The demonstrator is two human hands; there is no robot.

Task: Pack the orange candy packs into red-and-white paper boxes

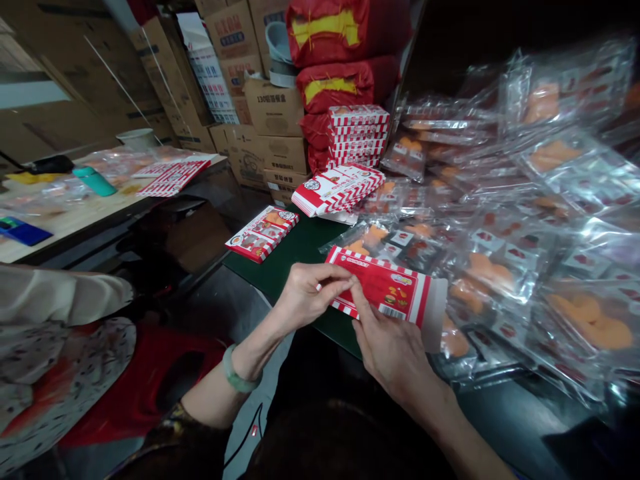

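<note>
Red-and-white carton [373, 283], one, at the edge of the green table [270, 275], beside clear bags [490, 270]. Left hand [306, 295]: thumb and forefinger pinching its left end. Right hand [395, 353]: forefinger extended; whether the others grip cannot be told.

One head-worn camera faces forward and down, close above the bare hands [306, 297] mid-frame and the flat dark-green worktop [307, 243].
</note>
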